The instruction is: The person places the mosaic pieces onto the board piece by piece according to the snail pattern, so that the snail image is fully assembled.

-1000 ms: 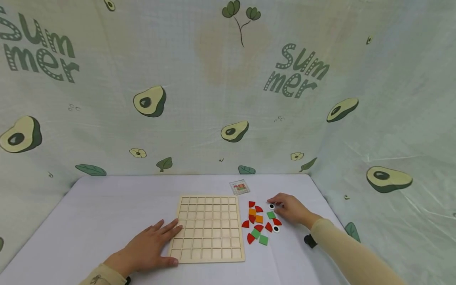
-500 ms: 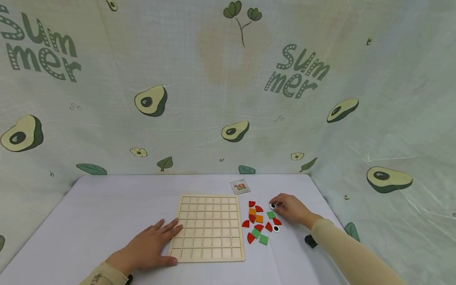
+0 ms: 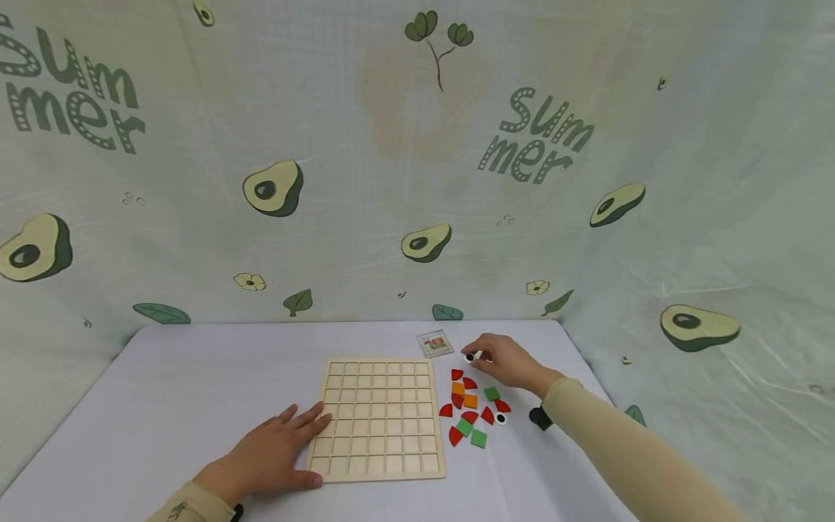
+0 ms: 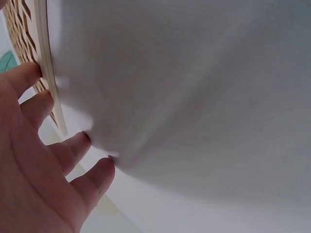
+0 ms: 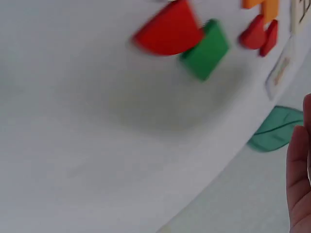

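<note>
My right hand [image 3: 507,362] pinches a round white piece with a black centre [image 3: 470,357] between thumb and fingers, above the far end of the scattered pieces. In the right wrist view only the edge of that hand [image 5: 299,179] shows. My left hand [image 3: 270,451] lies spread at the left side of a wooden grid board [image 3: 382,419], its fingers touching the frame. Seen from the left wrist, the fingertips rest against the board's edge [image 4: 44,58] and on the white cloth. The board's square cells hold no pieces.
Right of the board lie several red quarter-circles [image 3: 454,436], green squares [image 3: 478,438], orange squares [image 3: 470,401] and another white-and-black disc [image 3: 500,418]. A small picture card [image 3: 435,344] lies behind the board. A patterned cloth [image 3: 352,181] hangs behind the table.
My right hand has taken hold of the white-and-black disc, lifted it and carried it left toward the card. The left hand stays at the board. The head view has shifted slightly.
</note>
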Motion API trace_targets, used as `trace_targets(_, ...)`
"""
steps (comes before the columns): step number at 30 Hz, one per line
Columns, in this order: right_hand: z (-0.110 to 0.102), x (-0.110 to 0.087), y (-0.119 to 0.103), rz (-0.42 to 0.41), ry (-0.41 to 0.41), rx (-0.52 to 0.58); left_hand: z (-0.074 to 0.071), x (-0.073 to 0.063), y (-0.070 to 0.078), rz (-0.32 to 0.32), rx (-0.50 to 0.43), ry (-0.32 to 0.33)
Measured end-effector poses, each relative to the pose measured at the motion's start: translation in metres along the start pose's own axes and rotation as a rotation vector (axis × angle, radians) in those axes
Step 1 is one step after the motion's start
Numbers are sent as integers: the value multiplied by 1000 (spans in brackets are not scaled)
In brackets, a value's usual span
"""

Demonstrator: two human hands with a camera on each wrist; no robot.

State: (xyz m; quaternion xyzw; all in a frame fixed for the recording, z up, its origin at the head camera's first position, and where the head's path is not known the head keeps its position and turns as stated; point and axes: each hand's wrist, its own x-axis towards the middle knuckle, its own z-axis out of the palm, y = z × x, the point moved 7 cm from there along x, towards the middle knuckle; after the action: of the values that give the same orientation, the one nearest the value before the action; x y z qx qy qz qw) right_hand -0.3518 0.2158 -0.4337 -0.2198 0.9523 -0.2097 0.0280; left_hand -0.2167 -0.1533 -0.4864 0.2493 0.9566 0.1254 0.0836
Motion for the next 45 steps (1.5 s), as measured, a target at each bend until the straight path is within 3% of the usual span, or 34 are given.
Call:
trace_targets(9,32,59,-101,-190,-53,95,-1,3,1,-10,-15,-17)
trace_targets(15,72,79,-138,-245,-105,78,0,7,4,-33,-21,-35)
trace_targets(25,112,89,-158,-223,-121,34,-2,5,4,24,-10,3)
trace_targets(35,125,92,-165,-255,-87,-55,-1,3,2,28,-9,8)
trace_targets(45,125,92,-171,-240,-79,-63,-1,0,0,23,-14,5)
